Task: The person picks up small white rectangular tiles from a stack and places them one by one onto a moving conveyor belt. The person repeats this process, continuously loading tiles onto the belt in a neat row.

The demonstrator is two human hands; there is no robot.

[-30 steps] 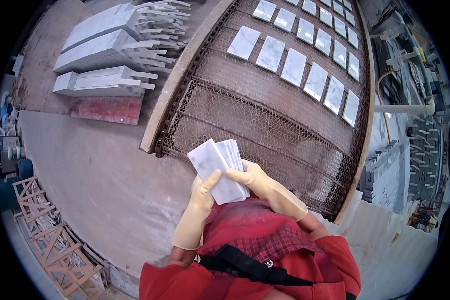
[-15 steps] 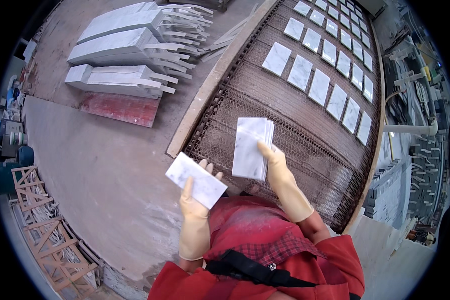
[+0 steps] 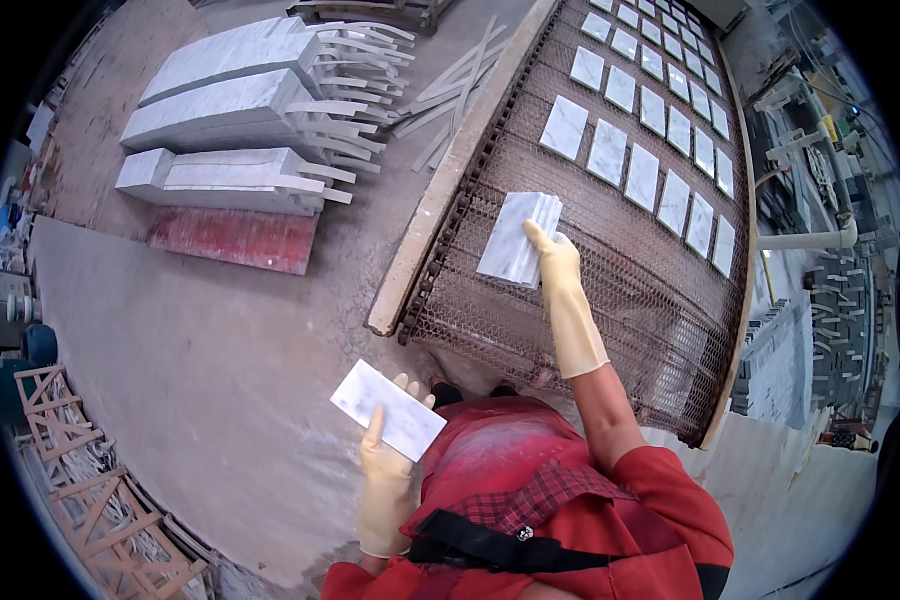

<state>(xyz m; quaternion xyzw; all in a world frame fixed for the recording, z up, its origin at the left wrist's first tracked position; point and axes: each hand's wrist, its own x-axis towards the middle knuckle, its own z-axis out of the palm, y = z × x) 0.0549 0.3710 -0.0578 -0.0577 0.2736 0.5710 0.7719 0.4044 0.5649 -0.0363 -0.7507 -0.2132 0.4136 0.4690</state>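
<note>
Both hands wear cream rubber gloves. My left hand (image 3: pixel 385 450) grips a white, grey-veined marble tile (image 3: pixel 390 408), thumb across its top face and fingertips showing past the far edge. Stretched out over the near part of the mesh conveyor (image 3: pixel 450 300), my right hand (image 3: pixel 553 255) is closed on a small stack of marble tiles (image 3: pixel 512 238), thumb on top. The stack is tilted, and its layered edges show on the right side. Whether it touches the mesh I cannot tell. Beyond it, rows of similar tiles (image 3: pixel 607 150) lie flat on the conveyor.
A pale raised edge (image 3: pixel 450 180) borders the conveyor on its left. On the floor at upper left are large stacked stone blocks (image 3: pixel 215 110) with curved strips and a red board (image 3: pixel 235 238). Wooden crates (image 3: pixel 110 500) stand at lower left. Dark-and-light stone pieces (image 3: pixel 835 330) sit at right.
My right hand has reached forward with its stack, farther over the conveyor. The left hand, still holding its tile, has dropped slightly nearer my body. The view has shifted a little.
</note>
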